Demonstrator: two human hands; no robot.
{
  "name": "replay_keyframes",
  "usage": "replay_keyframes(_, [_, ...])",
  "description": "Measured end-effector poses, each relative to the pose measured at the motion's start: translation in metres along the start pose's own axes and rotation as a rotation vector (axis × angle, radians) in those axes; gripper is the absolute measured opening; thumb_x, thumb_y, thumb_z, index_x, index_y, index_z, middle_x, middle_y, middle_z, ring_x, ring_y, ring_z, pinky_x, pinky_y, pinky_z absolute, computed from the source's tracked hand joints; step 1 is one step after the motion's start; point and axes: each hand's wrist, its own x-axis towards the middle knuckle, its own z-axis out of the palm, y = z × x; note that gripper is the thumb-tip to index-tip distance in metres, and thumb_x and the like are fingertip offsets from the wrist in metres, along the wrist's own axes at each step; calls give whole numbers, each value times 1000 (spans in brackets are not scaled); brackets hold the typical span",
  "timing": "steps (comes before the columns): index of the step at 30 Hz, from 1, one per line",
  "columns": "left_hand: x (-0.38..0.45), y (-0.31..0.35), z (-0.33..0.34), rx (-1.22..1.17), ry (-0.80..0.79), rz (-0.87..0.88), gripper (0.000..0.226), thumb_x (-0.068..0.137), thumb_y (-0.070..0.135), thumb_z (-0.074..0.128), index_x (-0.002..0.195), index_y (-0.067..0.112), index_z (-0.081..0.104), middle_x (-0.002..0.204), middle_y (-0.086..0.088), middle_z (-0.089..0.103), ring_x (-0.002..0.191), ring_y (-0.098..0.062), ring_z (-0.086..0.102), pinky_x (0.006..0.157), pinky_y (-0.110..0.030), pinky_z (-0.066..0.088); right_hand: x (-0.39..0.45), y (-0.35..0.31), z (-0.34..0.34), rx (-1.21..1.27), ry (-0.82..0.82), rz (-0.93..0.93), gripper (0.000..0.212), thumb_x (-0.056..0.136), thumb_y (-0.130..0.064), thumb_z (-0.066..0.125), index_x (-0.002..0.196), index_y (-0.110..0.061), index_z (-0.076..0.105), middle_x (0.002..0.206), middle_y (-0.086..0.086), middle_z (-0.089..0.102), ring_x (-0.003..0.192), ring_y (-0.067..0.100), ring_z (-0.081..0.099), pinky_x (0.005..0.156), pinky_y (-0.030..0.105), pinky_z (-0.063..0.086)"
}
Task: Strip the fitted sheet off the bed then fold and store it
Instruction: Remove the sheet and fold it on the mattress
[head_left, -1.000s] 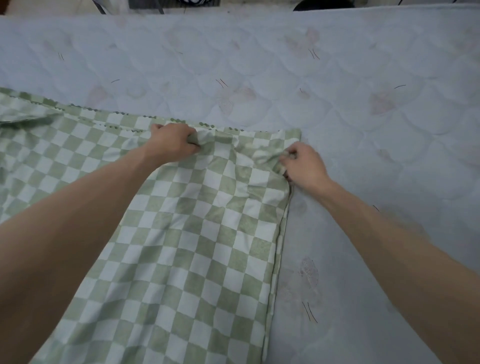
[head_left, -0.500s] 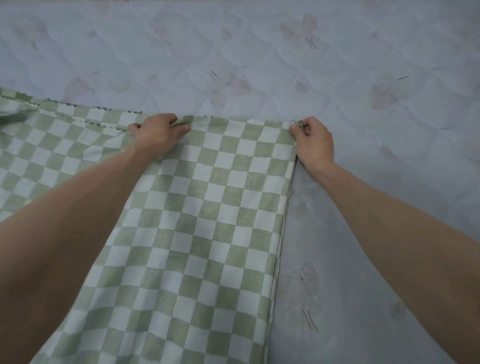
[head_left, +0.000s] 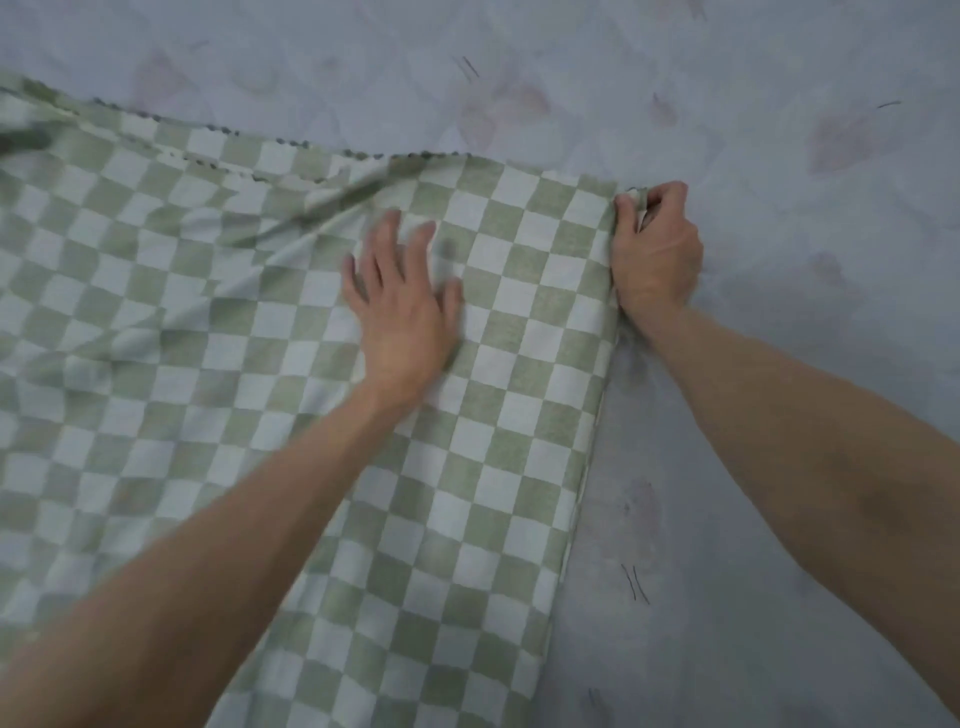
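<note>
- Bare quilted mattress (head_left: 779, 130) filled the view, pale grey-blue, scalloped stitching, faded pinkish stains and a few short dark strands on it.
- Green-and-white checkered fitted sheet (head_left: 234, 338) lay spread on the mattress, covering the left and centre; its right edge ran as a straight fold from upper right down toward the bottom centre.
- Sheet's far edge had a dark scalloped trim; a second trimmed edge sat just below it, so the sheet looked doubled over there.
- Wrinkles and a raised crease ran across the sheet left of centre, blurred by motion.
- Left hand (head_left: 405, 306) rested flat on the sheet, palm down, fingers straight and spread, holding nothing; fingertips blurred.
- Right hand (head_left: 657, 249) sat at the sheet's far right corner, fingers curled and pinching the bunched corner fabric, knuckles up, resting on the mattress just beside the folded edge.
- Both forearms bare, reaching in from the bottom; left forearm covered a good part of the lower sheet.
- Mattress right of the sheet lay uncovered, right forearm crossing over it.
</note>
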Motion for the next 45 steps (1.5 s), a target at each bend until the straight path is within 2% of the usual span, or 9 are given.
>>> replay_keyframes(5, [-266, 25, -22, -28, -345, 235, 53, 104, 49, 43, 151, 24, 44, 169, -7, 16, 156, -28, 15, 120, -63, 18, -1, -7, -7, -75, -22, 6, 39, 99, -50, 41, 115, -16, 51, 91, 5, 69, 84, 33, 65, 65, 34, 34])
replay_keyframes(11, [-466, 5, -77, 40, -639, 32, 64, 97, 49, 52, 155, 24, 40, 168, -12, 21, 154, -34, 24, 112, -70, 29, -27, -20, -20, 54, -86, 71, 61, 95, -46, 55, 143, -11, 43, 135, 3, 55, 124, 22, 55, 101, 25, 34])
replay_keyframes(14, [-534, 3, -121, 85, -839, -1, 66, 92, 44, 52, 153, 22, 44, 168, -11, 17, 154, -34, 19, 112, -69, 29, -95, -21, -47, -67, -182, 227, 89, 88, -52, 65, 156, -11, 24, 146, 7, 38, 134, 26, 45, 111, 26, 28])
replay_keyframes(18, [-580, 8, -155, 55, -952, -116, 70, 89, 28, 62, 155, 18, 41, 169, -8, 15, 156, -31, 12, 115, -68, 26, -262, 4, -106, -79, -431, 300, 81, 90, -43, 68, 152, -8, 28, 148, 13, 38, 131, 31, 46, 105, 33, 36])
replay_keyframes(27, [-719, -6, -172, -2, -772, -470, 76, 82, 46, 71, 148, 17, 47, 161, -13, 33, 147, -34, 33, 118, -62, 23, -574, 49, -176, 74, -677, 611, 65, 84, -48, 73, 132, -15, 45, 108, -4, 57, 96, 21, 59, 79, 29, 45])
replay_keyframes(32, [-772, -27, -166, -84, -496, -344, 60, 91, 29, 50, 150, 18, 42, 159, -10, 33, 145, -31, 33, 119, -63, 17, -602, 44, -160, 51, -544, 571, 80, 70, -49, 83, 130, -13, 45, 120, 5, 60, 106, 27, 61, 97, 37, 53])
replay_keyframes(36, [-814, -40, -187, -134, -396, -463, 61, 82, 17, 61, 141, 20, 50, 147, -6, 43, 133, -29, 45, 111, -55, 27, -601, 30, -160, 71, -565, 643, 94, 75, -41, 86, 146, -11, 31, 133, 8, 52, 110, 26, 58, 100, 38, 52])
replay_keyframes(40, [-845, -37, -181, -155, -336, -650, 60, 82, 33, 61, 141, 22, 50, 152, -5, 41, 137, -28, 42, 110, -52, 26, -600, 35, -151, 19, -549, 664, 101, 79, -45, 83, 152, -8, 24, 143, 10, 49, 122, 29, 55, 107, 41, 48])
replay_keyframes(45, [-837, -4, -161, -188, -303, -891, 70, 87, 59, 61, 145, 23, 44, 155, -7, 36, 136, -30, 40, 107, -53, 33, -591, 50, -144, 13, -586, 596, 96, 73, -41, 89, 145, -8, 35, 132, 9, 59, 100, 21, 58, 95, 38, 55])
